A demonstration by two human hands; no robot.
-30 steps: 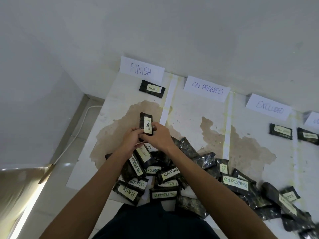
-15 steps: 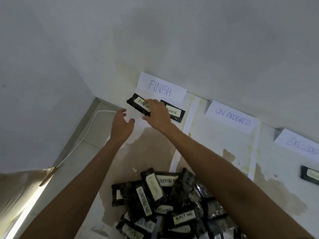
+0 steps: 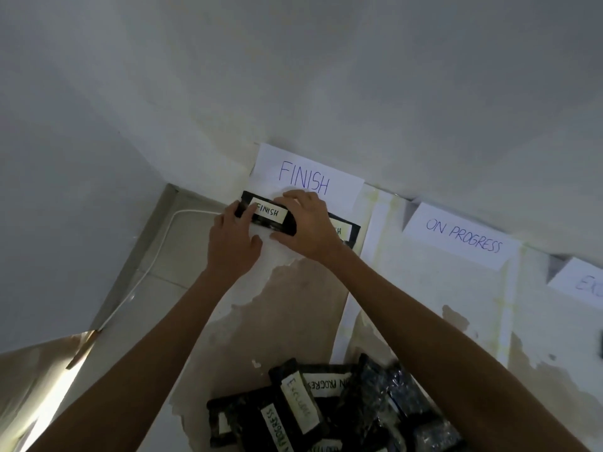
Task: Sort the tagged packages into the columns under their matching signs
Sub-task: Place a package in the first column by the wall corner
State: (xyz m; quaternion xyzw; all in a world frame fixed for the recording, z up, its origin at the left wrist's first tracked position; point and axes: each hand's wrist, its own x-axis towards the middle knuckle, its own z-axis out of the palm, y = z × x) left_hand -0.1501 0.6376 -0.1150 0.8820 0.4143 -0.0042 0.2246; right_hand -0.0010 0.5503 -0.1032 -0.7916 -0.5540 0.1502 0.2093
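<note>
Left hand now joins right hand on FINISH package; right pinches edges, left fingertips square it under FINISH sign.

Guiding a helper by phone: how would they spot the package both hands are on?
Find the white FINISH sign, leftmost along the wall. Two black packages lie just below it; take the left package, FINISH tag fully readable, pinched by the right hand and touched by the left hand, while the right package is half hidden.
</note>
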